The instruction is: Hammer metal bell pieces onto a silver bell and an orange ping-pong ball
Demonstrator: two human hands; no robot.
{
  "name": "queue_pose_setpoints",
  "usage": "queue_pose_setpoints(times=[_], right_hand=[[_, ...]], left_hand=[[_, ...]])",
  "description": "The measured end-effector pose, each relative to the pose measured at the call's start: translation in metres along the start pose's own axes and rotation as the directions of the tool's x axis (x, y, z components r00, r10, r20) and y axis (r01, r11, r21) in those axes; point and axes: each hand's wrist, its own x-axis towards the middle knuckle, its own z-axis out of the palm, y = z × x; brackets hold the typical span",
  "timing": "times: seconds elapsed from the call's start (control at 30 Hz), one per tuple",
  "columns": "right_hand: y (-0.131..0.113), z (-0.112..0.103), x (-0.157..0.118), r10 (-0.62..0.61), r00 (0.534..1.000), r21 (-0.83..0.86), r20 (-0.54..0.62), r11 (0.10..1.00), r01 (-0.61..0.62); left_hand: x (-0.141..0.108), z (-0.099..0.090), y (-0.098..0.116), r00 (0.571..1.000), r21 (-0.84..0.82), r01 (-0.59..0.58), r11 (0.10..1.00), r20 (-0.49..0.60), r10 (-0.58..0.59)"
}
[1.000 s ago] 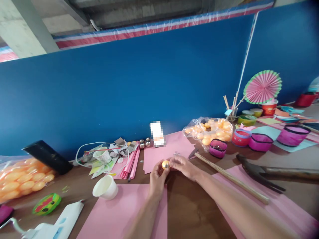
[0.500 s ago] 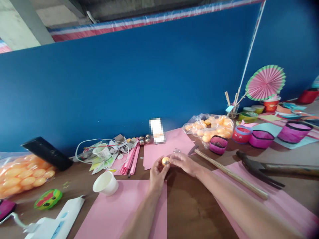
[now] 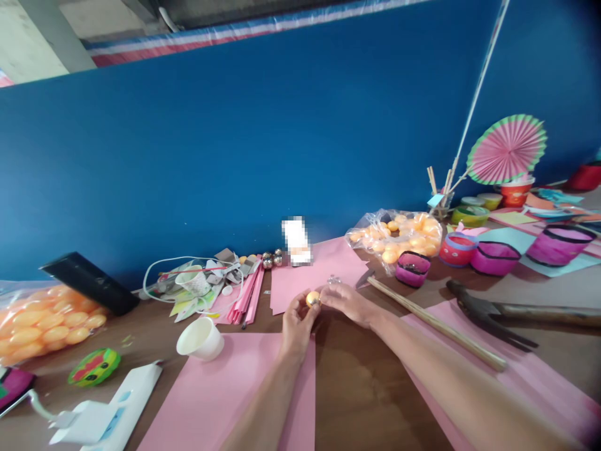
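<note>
My left hand (image 3: pixel 295 322) is closed around a small orange ball (image 3: pixel 312 297), with the thumb and fingertips on its sides. A shiny silvery patch shows on the ball's lower right. My right hand (image 3: pixel 350 305) reaches in from the right, its fingertips drawn together beside the ball; whatever they pinch is too small to make out. Just behind that hand, several small clear or silvery bits (image 3: pixel 333 279) lie on pink paper (image 3: pixel 305 285). To its right sits a small magenta pouch (image 3: pixel 413 269) with dark bits inside.
A white cup (image 3: pixel 200 339) stands on pink sheets at left, beyond a power strip (image 3: pixel 134 404). Bags of orange balls (image 3: pixel 394 238) lie at both sides. A wooden-handled tool (image 3: pixel 436 322) and a claw hammer (image 3: pixel 498 310) lie at right. Several silvery balls (image 3: pixel 267 260) sit near the blue wall.
The view has shifted slightly. The ball has turned a little in my left hand, so its silvery patch faces differently. My right fingertips remain close beside it.
</note>
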Motion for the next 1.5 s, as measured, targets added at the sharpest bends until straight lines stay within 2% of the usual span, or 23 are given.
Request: queue_pose_setpoints(times=[0.23, 0.63, 1.5], right_hand=[[0.0037, -0.002, 0.0013, 0.016, 1.0, -0.015, -0.005, 1.0, -0.016], [0.0014, -0.0012, 0.0004, 0.027, 1.0, -0.023, 0.005, 0.999, -0.027], [-0.0019, -0.002, -0.0004, 0.053, 0.998, -0.017, 0.023, 0.999, -0.052]], left_hand=[[0.0012, 0.0008, -0.0012, 0.999, 0.001, 0.007, 1.0, -0.034, -0.007], [0.0007, -0.0005, -0.0031, 1.0, -0.01, -0.012, 1.0, 0.003, 0.012], [0.0004, 0.0002, -0.0019, 1.0, -0.033, 0.01, 0.999, -0.005, -0.01]])
